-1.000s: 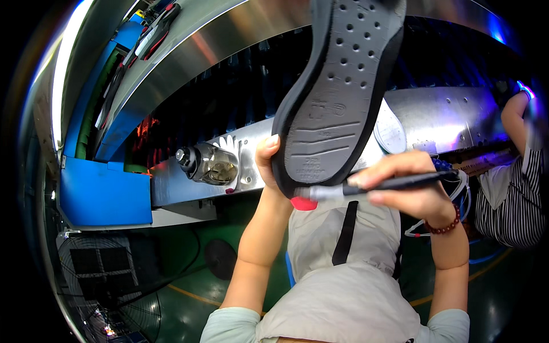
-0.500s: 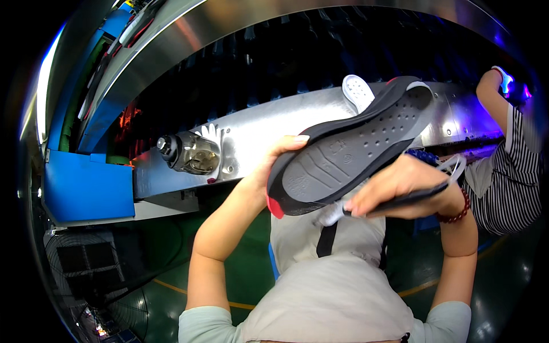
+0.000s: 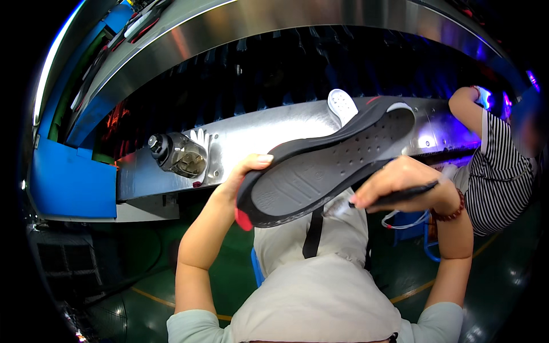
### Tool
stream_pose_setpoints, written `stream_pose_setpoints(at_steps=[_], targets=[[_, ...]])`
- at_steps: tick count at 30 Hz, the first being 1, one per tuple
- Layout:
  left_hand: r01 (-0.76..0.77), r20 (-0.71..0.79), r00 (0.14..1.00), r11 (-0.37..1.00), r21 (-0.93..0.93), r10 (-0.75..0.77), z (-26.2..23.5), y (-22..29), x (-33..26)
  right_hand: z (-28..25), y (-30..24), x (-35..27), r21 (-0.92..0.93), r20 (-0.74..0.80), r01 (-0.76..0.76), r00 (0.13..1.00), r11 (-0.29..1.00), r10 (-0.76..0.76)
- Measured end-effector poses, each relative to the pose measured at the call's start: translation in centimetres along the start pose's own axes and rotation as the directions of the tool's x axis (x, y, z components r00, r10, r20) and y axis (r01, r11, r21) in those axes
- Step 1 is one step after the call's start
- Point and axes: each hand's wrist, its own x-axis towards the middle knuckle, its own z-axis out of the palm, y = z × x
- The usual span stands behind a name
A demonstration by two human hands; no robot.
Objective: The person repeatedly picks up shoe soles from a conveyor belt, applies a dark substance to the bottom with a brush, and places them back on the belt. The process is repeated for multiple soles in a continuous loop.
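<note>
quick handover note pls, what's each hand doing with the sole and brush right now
Left hand: grips the heel end of the black shoe sole, tread side up, tilted above the lap.
Right hand: holds a dark brush, its tip under the sole's near edge.
Nearby: a glass jar lies on the metal conveyor ledge; a white sole rests behind; another person's arm is at far right.
Done/left: no coating can be made out on the sole.

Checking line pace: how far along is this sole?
Done: cannot tell; no fresh coating shows on the dark shoe sole. In hand: left hand grips its heel end, underside up, while right hand holds a black brush at its edge. Left: the sole is not yet on the metal conveyor ledge.
</note>
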Motion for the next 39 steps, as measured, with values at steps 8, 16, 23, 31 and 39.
stream_pose_setpoints(at_steps=[8, 16, 23, 31, 39], targets=[[-0.120, 0.494, 0.818, 0.927, -0.354, 0.294, -3.9, -3.7, 6.2, 2.0, -3.8, 0.8, -0.027, -0.504, 0.027, 0.863, 0.999, -0.037], [0.085, 0.124, 0.991, 0.962, -0.261, -0.054, -3.0, -7.1, 13.5, 2.6, 8.8, -0.1, 0.696, -0.645, 0.096, 0.519, 0.712, 0.561], [0.171, 0.034, 0.985, 0.985, -0.013, -0.171, 2.5, -3.6, 15.8, -2.1, 9.8, -0.1, 0.632, -0.768, 0.408, 0.441, 0.659, 0.464], [0.185, 0.167, 0.960, 0.955, 0.232, -0.227, 5.6, 1.9, 17.6, -6.9, 6.5, 1.6, 0.593, -0.804, 0.561, 0.452, 0.577, 0.387], [0.161, 0.227, 0.952, 0.967, 0.195, -0.204, 4.3, 4.1, 19.1, -5.7, 8.0, 2.3, 0.504, -0.864, 0.530, 0.325, 0.683, 0.385]])
